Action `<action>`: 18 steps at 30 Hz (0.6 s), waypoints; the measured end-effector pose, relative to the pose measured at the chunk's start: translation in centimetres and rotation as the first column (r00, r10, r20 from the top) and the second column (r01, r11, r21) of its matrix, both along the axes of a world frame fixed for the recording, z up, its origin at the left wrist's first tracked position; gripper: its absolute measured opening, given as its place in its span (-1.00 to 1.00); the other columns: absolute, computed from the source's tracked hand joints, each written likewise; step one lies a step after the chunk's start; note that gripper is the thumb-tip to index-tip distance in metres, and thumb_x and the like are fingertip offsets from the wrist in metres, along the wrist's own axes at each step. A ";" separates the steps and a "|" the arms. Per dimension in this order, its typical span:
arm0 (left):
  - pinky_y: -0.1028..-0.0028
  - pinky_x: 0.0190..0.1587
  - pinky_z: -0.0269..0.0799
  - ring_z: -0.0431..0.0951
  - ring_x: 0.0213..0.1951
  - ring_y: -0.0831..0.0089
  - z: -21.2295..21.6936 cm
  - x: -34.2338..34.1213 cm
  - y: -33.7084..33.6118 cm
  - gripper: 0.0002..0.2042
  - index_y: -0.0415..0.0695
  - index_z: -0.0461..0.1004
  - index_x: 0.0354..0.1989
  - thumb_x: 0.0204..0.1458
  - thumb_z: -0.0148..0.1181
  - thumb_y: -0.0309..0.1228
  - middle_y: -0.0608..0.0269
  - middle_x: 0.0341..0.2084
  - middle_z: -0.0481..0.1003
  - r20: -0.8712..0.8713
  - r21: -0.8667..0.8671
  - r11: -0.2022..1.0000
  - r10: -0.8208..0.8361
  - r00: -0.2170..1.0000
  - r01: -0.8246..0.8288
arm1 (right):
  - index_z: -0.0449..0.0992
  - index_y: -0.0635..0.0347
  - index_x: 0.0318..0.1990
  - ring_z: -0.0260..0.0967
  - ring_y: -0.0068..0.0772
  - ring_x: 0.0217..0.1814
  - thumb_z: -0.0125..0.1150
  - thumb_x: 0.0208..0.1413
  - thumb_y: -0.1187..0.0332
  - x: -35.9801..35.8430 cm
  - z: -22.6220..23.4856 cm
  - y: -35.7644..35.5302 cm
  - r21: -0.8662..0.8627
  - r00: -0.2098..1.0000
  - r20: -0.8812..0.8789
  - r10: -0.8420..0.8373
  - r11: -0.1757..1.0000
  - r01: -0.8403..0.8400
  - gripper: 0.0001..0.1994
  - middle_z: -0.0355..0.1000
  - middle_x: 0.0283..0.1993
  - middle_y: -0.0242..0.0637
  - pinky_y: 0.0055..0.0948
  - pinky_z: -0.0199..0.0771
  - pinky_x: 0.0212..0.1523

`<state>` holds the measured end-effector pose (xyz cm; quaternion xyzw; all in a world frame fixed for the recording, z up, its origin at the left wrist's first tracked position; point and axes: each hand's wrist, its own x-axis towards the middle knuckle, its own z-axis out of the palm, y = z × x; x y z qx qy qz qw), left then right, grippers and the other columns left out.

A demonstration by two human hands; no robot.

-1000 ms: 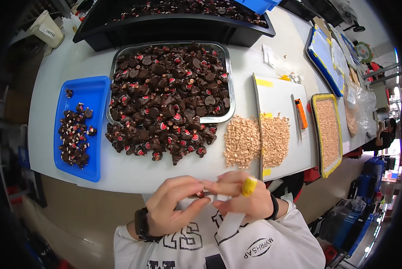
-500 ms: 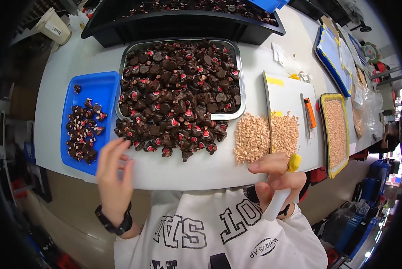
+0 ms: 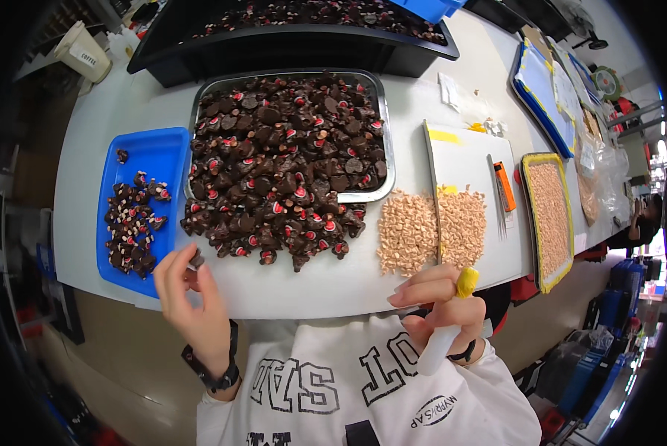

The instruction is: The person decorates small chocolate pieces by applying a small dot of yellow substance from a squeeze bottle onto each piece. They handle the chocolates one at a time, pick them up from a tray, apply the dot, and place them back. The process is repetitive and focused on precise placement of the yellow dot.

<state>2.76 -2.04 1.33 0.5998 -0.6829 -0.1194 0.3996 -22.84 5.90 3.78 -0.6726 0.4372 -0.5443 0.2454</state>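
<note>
My left hand [image 3: 192, 301] pinches a small dark brown piece [image 3: 197, 259] between thumb and fingers, near the right rim of the blue tray [image 3: 108, 256]. A heap of similar dark brown moulded pieces [image 3: 274, 215], some with red and white details, spills from the metal tray [image 3: 391, 160] onto the table. Over the front table edge, my right hand [image 3: 445, 305] is closed round a white tube-like tool [image 3: 437, 349] with a yellow end [image 3: 467, 283]. Just beyond that hand lie piles of small beige pieces [image 3: 408, 232]. More dark pieces with beige parts [image 3: 131, 230] lie in the blue tray.
A large black bin [image 3: 296, 48] stands at the back. Right of the beige pile are a white board [image 3: 467, 160], an orange-handled cutter [image 3: 504, 186], tweezers [image 3: 495, 189] and a yellow-edged tray [image 3: 528, 223] of beige pieces. A white cup [image 3: 84, 53] stands at far left.
My left hand has drawn back slightly from the heap's left edge, and a dark piece now shows in its fingers. My right hand still holds the white tool. The whole view has shifted slightly.
</note>
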 end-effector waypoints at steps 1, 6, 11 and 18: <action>0.58 -0.39 0.30 0.33 -0.46 0.53 0.1 -0.3 0.4 -0.78 -0.30 0.38 -0.17 -0.03 0.01 -0.63 0.11 -0.25 0.34 -0.167 0.012 0.993 -0.116 0.979 0.120 | 0.29 0.12 -0.57 0.39 -0.18 -0.35 0.31 -0.21 0.49 0.0 -0.3 0.0 -0.017 0.997 0.070 0.022 1.000 -0.021 -0.77 0.48 -0.27 -0.11 -0.36 0.38 -0.31; 0.53 -0.30 0.43 0.46 -0.34 0.38 1.3 -2.7 2.2 -0.80 -0.39 0.34 -0.16 0.08 -0.06 -0.56 0.06 -0.20 0.25 -0.932 0.054 0.505 -0.284 0.225 0.862 | 0.38 0.19 -0.51 0.38 -0.26 -0.49 0.18 -0.03 -0.01 0.1 -1.0 0.0 -0.189 0.974 0.108 0.199 0.966 -0.176 -0.60 0.47 -0.38 -0.17 -0.43 0.38 -0.48; 0.51 -0.29 0.44 0.48 -0.29 0.40 1.2 -4.7 1.2 -0.72 -0.40 0.31 -0.04 0.04 -0.02 -0.64 0.04 -0.12 0.24 -0.993 0.101 0.190 -0.045 0.112 0.977 | 0.49 0.27 -0.30 0.36 -0.26 -0.50 0.00 0.03 -0.14 0.3 -0.4 -0.1 -0.241 0.975 0.047 0.215 0.950 -0.198 -0.46 0.43 -0.46 -0.23 -0.44 0.39 -0.54; 0.47 -0.17 0.44 0.49 -0.21 0.42 1.0 -4.5 1.9 -0.64 -0.41 0.25 0.00 -0.02 0.08 -0.69 0.05 -0.15 0.37 -0.993 0.041 0.159 0.112 0.024 0.986 | 0.45 0.39 -0.23 0.46 -0.01 -0.32 -0.12 0.07 -0.18 1.0 -0.7 -0.9 -0.218 0.951 0.163 0.261 0.950 -0.224 -0.35 0.41 -0.49 -0.21 -0.34 0.50 -0.42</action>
